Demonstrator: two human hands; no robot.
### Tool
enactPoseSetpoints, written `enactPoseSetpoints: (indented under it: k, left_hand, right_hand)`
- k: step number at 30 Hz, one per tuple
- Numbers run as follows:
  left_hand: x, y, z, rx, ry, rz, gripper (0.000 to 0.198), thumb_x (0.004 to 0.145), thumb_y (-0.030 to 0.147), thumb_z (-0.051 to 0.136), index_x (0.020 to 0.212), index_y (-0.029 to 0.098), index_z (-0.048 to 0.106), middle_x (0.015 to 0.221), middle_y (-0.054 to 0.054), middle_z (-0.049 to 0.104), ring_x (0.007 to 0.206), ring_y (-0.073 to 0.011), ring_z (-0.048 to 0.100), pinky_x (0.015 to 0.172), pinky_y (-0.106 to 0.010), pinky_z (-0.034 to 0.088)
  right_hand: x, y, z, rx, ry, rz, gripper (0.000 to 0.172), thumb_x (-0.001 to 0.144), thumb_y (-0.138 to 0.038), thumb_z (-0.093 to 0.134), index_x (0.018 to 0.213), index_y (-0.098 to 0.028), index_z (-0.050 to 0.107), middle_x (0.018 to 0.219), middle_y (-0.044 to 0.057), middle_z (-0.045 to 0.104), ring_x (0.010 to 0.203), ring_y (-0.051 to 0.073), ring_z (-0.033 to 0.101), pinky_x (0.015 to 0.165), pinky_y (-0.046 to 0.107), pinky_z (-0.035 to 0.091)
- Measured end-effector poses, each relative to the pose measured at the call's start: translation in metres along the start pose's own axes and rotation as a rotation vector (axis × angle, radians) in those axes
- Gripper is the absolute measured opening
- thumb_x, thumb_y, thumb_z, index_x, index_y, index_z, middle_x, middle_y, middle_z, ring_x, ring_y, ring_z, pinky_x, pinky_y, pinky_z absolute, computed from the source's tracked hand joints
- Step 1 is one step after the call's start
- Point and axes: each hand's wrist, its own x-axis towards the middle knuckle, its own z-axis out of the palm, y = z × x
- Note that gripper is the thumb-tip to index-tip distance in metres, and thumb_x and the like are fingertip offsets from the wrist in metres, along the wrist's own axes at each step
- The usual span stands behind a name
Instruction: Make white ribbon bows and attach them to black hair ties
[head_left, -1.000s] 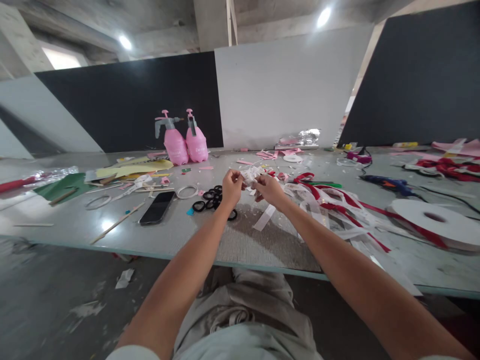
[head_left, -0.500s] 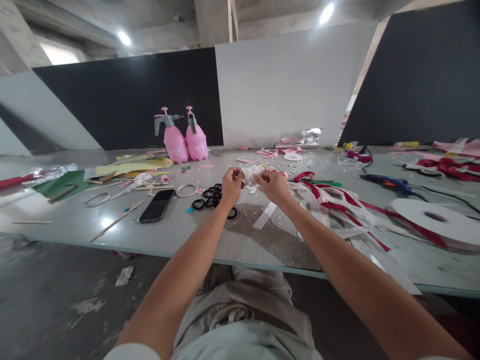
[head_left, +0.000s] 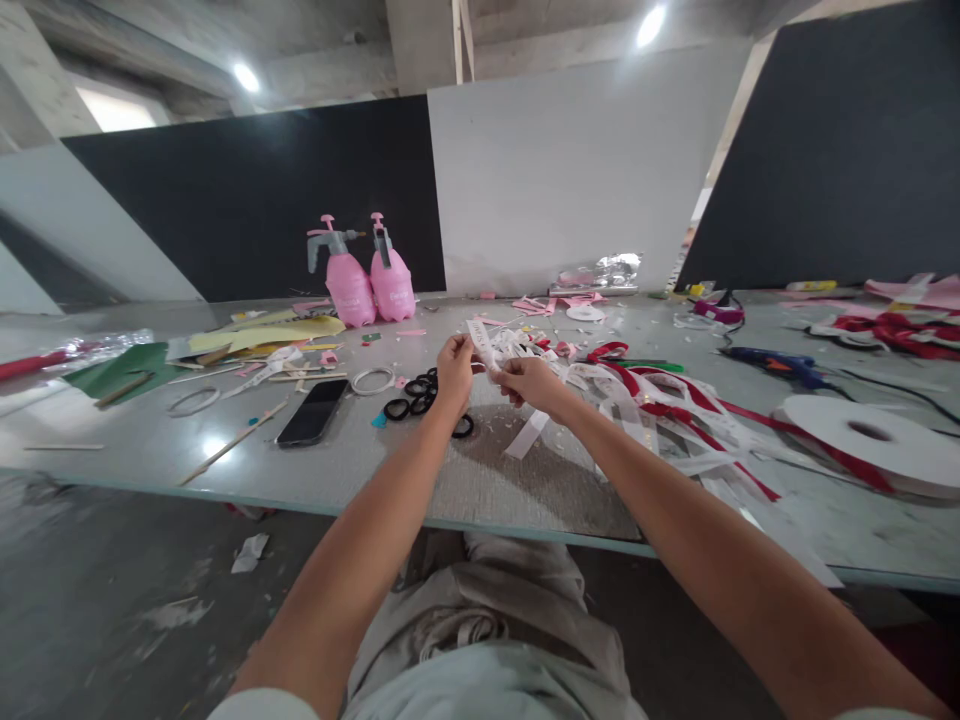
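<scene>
A long grey table (head_left: 540,510) with a pale greenish front edge runs across the room, its smooth top throwing back a spot of light on the left. Behind it I see tall flat boards standing like a wall: a pale board (head_left: 82,220) at far left, then a black board (head_left: 262,200), a light grey board (head_left: 585,180), and another dark board (head_left: 847,150) on the right, past a narrow gap. Overhead there's bare concrete ceiling (head_left: 555,30), with two glaring lamps (head_left: 246,77) and a bright opening (head_left: 120,108) up in the left corner. The dull grey floor (head_left: 90,600) is littered with pale scraps (head_left: 250,553).
</scene>
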Motion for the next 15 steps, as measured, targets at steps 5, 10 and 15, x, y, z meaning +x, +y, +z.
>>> enactPoseSetpoints:
  k: [5,10,15]
  left_hand:
    - [0.001,-0.001,-0.001,-0.015,0.025,-0.005,0.021,0.080,0.039,0.058,0.084,0.019,0.056,0.069,0.002,0.057,0.053,-0.0073,0.053,0.051,-0.020,0.046]
    - [0.001,-0.002,-0.001,0.007,-0.052,0.038,0.023,0.079,0.039,0.061,0.087,0.018,0.059,0.069,0.001,0.059,0.051,-0.0073,0.052,0.049,-0.020,0.044]
    - [-0.004,0.000,-0.001,0.107,-0.186,0.073,0.028,0.077,0.041,0.064,0.092,0.018,0.059,0.065,0.002,0.059,0.050,-0.0079,0.051,0.048,-0.019,0.043]
  right_hand:
    - [-0.003,-0.002,0.001,-0.177,-0.006,-0.048,0.035,0.072,-0.043,0.071,0.054,-0.020,0.051,0.051,0.001,0.056,0.041,0.009,0.044,0.042,0.023,0.033]
    - [-0.008,-0.017,-0.009,-0.417,0.382,-0.333,0.023,0.074,-0.043,0.067,0.074,-0.021,0.061,0.064,0.000,0.057,0.058,0.012,0.048,0.056,0.025,0.035]
    - [-0.002,-0.014,-0.012,-0.387,0.230,-0.310,0.020,0.071,-0.038,0.068,0.075,-0.019,0.061,0.071,0.001,0.062,0.064,0.013,0.052,0.062,0.025,0.038]
